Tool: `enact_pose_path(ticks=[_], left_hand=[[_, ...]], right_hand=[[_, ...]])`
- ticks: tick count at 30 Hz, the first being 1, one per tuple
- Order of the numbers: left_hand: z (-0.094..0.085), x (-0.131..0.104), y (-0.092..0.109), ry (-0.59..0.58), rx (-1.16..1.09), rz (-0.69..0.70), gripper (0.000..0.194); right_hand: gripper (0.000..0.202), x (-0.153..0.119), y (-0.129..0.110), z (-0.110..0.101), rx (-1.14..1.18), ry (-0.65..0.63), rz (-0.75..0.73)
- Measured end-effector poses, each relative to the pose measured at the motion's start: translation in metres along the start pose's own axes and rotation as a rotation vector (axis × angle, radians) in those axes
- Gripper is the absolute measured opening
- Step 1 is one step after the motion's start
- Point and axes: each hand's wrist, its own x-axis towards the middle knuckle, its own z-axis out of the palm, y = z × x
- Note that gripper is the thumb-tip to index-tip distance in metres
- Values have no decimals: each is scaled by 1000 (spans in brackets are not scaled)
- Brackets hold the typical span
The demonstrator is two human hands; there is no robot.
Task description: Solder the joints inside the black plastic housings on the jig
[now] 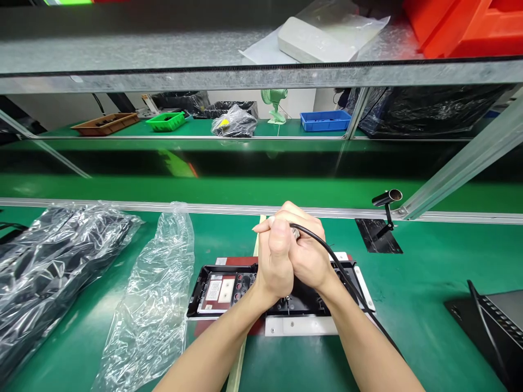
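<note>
Pressed side by side above a black plastic housing [304, 296], both my hands are closed. My right hand [308, 250] grips a black cable [343, 267] near its end, where a bit of pale metal shows between the fingers. The cable trails over my right forearm side towards the lower right. Fingers curled and thumb on top, my left hand [275, 256] touches the right one; what it holds is hidden. The housing lies with its inside facing up in a fixture with white blocks [302, 325], and its left compartment shows a label [213, 290].
Clear plastic bags [153, 305] and wrapped black parts [61, 256] lie on the left. A small black stand with a tube [387, 198] is at the back right, and a black panel [486, 326] at the right edge. A metal shelf [163, 79] crosses overhead.
</note>
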Motion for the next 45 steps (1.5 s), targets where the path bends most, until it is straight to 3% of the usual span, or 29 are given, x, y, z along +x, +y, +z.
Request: enact_pose_path(ticks=[14,30,45], left_hand=[[0,1,2,-82,28,-8,57],[0,2,2,-65,60,-9,56],[1,1,3,-55,37,-24,58]], right_hand=[[28,-1,3,1,-36,7,-30],[21,-1,4,0,-33,15,-38],[30,-1,5,2,-41,36,-24]])
